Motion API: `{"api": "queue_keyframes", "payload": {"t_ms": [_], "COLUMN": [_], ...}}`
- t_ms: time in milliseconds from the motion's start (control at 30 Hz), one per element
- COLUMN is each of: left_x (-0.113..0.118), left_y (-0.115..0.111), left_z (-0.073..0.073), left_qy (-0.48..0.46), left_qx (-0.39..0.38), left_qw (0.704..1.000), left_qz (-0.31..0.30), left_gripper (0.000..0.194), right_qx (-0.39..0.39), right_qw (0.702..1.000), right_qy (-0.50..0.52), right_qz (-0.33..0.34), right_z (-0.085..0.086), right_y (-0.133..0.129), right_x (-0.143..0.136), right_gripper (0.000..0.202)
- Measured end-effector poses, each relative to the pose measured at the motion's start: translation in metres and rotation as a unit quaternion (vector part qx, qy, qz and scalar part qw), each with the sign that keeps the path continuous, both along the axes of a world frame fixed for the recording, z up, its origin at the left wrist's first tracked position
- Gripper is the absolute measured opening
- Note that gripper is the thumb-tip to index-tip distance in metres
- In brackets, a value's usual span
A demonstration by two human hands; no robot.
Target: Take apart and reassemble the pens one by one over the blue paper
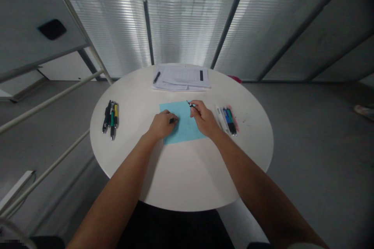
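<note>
A light blue sheet of paper lies on the white round table, under both hands. On its left side, my left hand is closed around a short black pen piece that sticks out to the right; the rest is hidden in the palm. Above the sheet's upper right, my right hand pinches a slim dark pen part with a thin pointed end tilted up to the left. The two pieces are apart. Whether they belong to one pen I cannot tell.
Several pens with black, green and yellow parts lie at the table's left. White, blue and green pens lie right of the paper, near reddish smudges. A stack of printed papers with a black pen sits at the far edge.
</note>
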State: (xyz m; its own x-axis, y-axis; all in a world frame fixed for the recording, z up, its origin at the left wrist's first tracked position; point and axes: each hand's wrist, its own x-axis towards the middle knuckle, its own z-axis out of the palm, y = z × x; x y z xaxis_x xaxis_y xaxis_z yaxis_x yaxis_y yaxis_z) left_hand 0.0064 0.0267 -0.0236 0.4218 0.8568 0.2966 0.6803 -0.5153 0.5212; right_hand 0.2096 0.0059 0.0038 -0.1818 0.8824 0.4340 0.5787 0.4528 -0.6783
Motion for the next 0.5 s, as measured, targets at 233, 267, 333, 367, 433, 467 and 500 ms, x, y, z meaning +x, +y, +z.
{"api": "queue_keyframes", "payload": {"t_ms": [233, 267, 333, 367, 433, 467, 500], "left_x": [0.0001, 0.0006, 0.0019, 0.0027, 0.0041, 0.0046, 0.0049], "left_y": [0.0003, 0.0004, 0.0004, 0.0004, 0.0003, 0.0002, 0.0001], "left_z": [0.0003, 0.0006, 0.0016, 0.0022, 0.0034, 0.0039, 0.0043], "left_qy": [-0.041, -0.039, -0.045, -0.055, -0.091, -0.112, -0.133], "left_qx": [-0.022, -0.019, -0.009, -0.006, -0.002, -0.001, -0.003], "left_qw": [0.999, 0.999, 0.999, 0.998, 0.996, 0.994, 0.991], "left_qz": [-0.008, -0.007, -0.001, 0.001, 0.005, 0.007, 0.009], "left_gripper": [0.02, 0.02, 0.021, 0.021, 0.02, 0.02, 0.019], "right_qx": [-0.007, -0.008, -0.011, -0.011, -0.013, -0.013, -0.012], "right_qw": [1.0, 1.0, 0.999, 0.999, 0.999, 0.999, 0.999], "right_qy": [-0.015, -0.015, -0.011, -0.01, -0.012, -0.015, -0.02], "right_qz": [0.018, 0.021, 0.03, 0.035, 0.044, 0.047, 0.048], "right_z": [-0.0013, -0.0012, -0.0009, -0.0008, -0.0003, 0.0, 0.0004], "right_y": [0.0005, 0.0004, 0.0003, 0.0004, 0.0007, 0.0008, 0.0009], "right_x": [-0.0009, -0.001, -0.0012, -0.0013, -0.0017, -0.0019, -0.0021], "right_gripper": [0.036, 0.036, 0.036, 0.036, 0.036, 0.035, 0.034]}}
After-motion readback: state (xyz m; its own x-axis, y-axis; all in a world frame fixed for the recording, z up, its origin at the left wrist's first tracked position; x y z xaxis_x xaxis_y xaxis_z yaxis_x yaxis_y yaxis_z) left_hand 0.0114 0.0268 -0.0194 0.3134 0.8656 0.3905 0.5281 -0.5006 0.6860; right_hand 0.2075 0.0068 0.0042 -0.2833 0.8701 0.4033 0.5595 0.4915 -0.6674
